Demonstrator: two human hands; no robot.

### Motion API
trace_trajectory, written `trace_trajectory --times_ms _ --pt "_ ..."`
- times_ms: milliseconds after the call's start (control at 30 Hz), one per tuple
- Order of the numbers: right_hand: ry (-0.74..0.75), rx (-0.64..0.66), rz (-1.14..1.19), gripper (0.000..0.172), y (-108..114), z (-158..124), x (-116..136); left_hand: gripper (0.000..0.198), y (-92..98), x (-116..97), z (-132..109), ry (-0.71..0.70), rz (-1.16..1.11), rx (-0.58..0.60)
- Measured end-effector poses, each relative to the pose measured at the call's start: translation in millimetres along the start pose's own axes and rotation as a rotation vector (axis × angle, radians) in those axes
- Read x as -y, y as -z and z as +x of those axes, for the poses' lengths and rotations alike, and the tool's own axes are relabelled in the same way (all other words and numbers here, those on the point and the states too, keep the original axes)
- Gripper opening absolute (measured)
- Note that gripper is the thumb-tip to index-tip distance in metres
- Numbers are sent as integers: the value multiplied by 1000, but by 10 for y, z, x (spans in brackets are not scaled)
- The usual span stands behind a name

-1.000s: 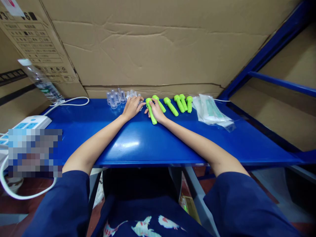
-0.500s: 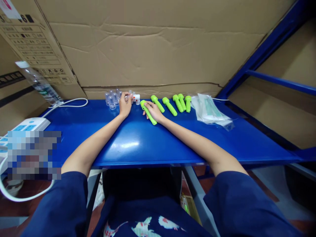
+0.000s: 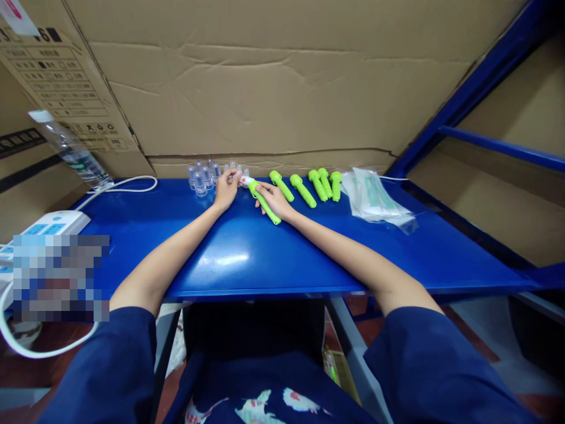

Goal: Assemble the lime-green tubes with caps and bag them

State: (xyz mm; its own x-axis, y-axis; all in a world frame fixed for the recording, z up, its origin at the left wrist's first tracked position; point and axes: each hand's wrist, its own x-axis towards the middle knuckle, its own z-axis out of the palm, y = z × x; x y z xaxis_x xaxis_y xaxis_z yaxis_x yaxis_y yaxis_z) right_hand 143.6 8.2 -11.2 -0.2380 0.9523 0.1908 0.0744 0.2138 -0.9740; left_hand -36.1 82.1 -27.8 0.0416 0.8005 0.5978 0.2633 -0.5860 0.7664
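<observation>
My right hand (image 3: 273,200) is closed around a lime-green flashlight-shaped tube (image 3: 268,211), tilted with its wide head toward the left. My left hand (image 3: 227,188) pinches a small white cylinder with an orange-red spot (image 3: 246,181). One end of this cylinder meets the wide head of the green tube; how far it goes in I cannot tell. Clear plastic domed caps (image 3: 202,178) stand just left of my left hand, and a few more are partly hidden behind its fingers. To the right of my right hand lie several similar green tubes (image 3: 303,191).
Clear plastic bags (image 3: 375,197) lie at the right of the blue table (image 3: 265,265). On the left are a water bottle (image 3: 73,150), a white power strip (image 3: 66,224) and its looping cable. A cardboard wall (image 3: 282,88) rises behind, and a blue metal frame (image 3: 468,88) slants at right.
My left hand has brought the white cylinder slightly right and down, against the head of the green tube. My right hand holds the tube in nearly the same place.
</observation>
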Motion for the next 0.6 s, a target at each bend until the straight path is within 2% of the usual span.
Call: trace_trajectory --times_ms 333,600 --pt "6 69 -27 48 22 -46 52 65 23 52 7 -35 -47 -12" --pt "16 130 -32 44 43 -45 55 70 41 -12 -15 -41 -30 17"
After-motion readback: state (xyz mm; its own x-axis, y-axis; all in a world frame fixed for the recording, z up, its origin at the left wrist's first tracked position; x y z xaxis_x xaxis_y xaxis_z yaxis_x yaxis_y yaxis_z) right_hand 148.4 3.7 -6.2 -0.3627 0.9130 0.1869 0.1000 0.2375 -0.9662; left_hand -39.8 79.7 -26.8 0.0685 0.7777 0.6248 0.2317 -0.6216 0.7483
